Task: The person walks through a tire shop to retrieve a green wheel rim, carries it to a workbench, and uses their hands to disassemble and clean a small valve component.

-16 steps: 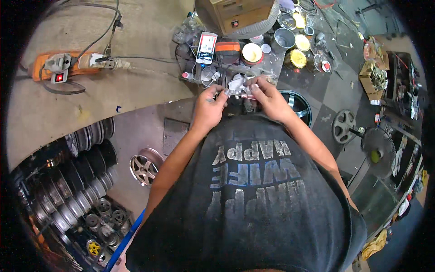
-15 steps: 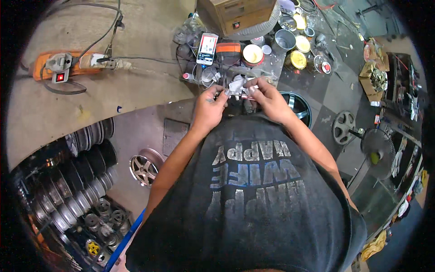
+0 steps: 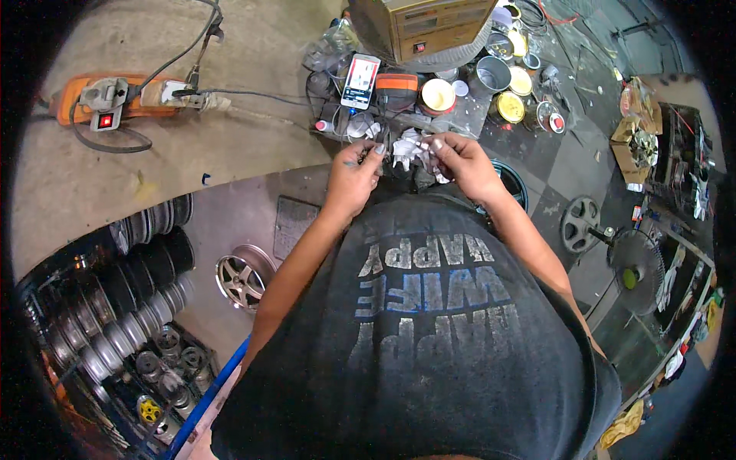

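Note:
My left hand point(image 3: 354, 178) is closed in a pinch, thumb against fingers; whatever it grips is too small to make out. My right hand point(image 3: 469, 167) also pinches, at the right side of some crumpled white paper or cloth point(image 3: 409, 147). A small pinkish bit shows at its fingertips, but I cannot tell what it is. The crumpled white stuff lies between and just beyond my hands, partly covered by the right fingers. Just past the left hand, a phone point(image 3: 360, 81) with a lit screen leans upright beside an orange and black case point(image 3: 396, 91).
Open tins point(image 3: 438, 96) and a grey pot point(image 3: 491, 74) stand at the far right, near a brown box-shaped unit point(image 3: 441, 32). An orange power tool or extension point(image 3: 123, 100) with cables lies far left. Wheel rims point(image 3: 244, 277) sit left; a fan point(image 3: 639, 270) stands right.
My hands have drawn slightly apart, and the small thin piece that spanned them no longer shows between them. More of the crumpled white stuff is visible. The whole view has shifted a little.

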